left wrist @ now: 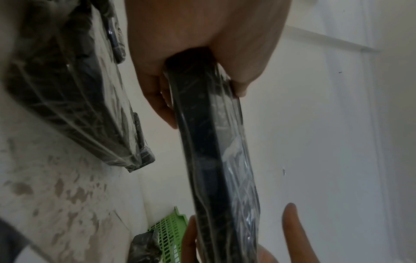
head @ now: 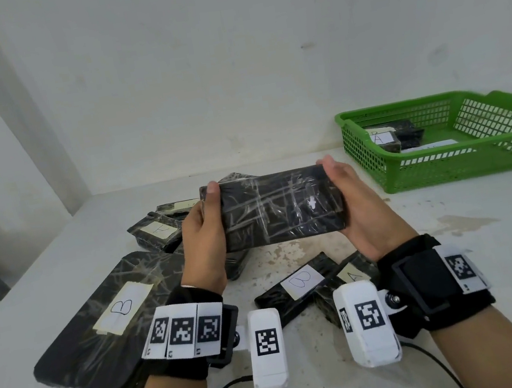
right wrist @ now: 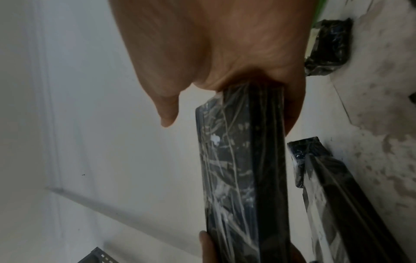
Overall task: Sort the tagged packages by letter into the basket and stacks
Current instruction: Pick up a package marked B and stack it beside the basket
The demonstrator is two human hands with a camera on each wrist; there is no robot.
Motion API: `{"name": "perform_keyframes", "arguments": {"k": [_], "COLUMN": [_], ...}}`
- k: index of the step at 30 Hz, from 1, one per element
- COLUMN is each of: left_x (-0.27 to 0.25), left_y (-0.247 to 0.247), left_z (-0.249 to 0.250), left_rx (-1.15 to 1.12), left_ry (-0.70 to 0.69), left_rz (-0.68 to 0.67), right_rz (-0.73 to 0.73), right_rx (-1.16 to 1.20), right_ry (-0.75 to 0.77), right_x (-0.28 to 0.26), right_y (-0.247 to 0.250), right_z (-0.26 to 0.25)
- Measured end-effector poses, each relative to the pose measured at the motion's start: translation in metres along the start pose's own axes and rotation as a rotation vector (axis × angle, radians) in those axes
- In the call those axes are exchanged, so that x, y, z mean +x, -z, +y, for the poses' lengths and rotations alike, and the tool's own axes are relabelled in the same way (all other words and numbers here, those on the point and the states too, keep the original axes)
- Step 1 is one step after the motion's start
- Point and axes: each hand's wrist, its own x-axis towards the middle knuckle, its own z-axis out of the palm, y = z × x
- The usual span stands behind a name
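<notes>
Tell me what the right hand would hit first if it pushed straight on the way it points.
The right hand points left, so it meets the held package it already grips, with the left hand on the far end.

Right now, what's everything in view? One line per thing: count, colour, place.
Held black plastic-wrapped package: one, black, lifted above the pile, no tag showing on the face toward the head camera.
Large B-tagged black flat package: one, black, table near left.
Smaller tagged black packages: at least four, black, A or B tags, in the pile on the table.
Green plastic mesh basket: one, green, table far right, holds an A-tagged package.
White stained table: one, white.
Left hand: grip on held package's left end.
Right hand: grip on its right end.
</notes>
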Motion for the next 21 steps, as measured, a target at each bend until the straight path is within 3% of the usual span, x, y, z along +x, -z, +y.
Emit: {"name": "perform_keyframes", "arguments": {"k": [5,13,17,21], "left_x": [-0.002,0.003,0.001,-0.003], "left_y": [-0.003,0.002,-0.001,-0.004], "left_z": [-0.004,-0.011,-0.012,-0.010], "left_rx": [0.012,-0.022,-0.006,0.032], "left_ry": [0.032,-0.005,0.067,-0.003], "left_rz": [0.008,0.039,-0.021,-0.095], "right_rz": [0.127,0.086,0.230,0.226], "right_rx": [-0.107,-0.120,-0.179,-0.147], "right_ry": [0.067,0.060,0.124,0.083], "right_x": [0.004,0.002,0.004,0.007], "right_y": [0.000,-0.002,-0.001,0.003], "right_z": [0.010,0.009,0.014,0.013]}}
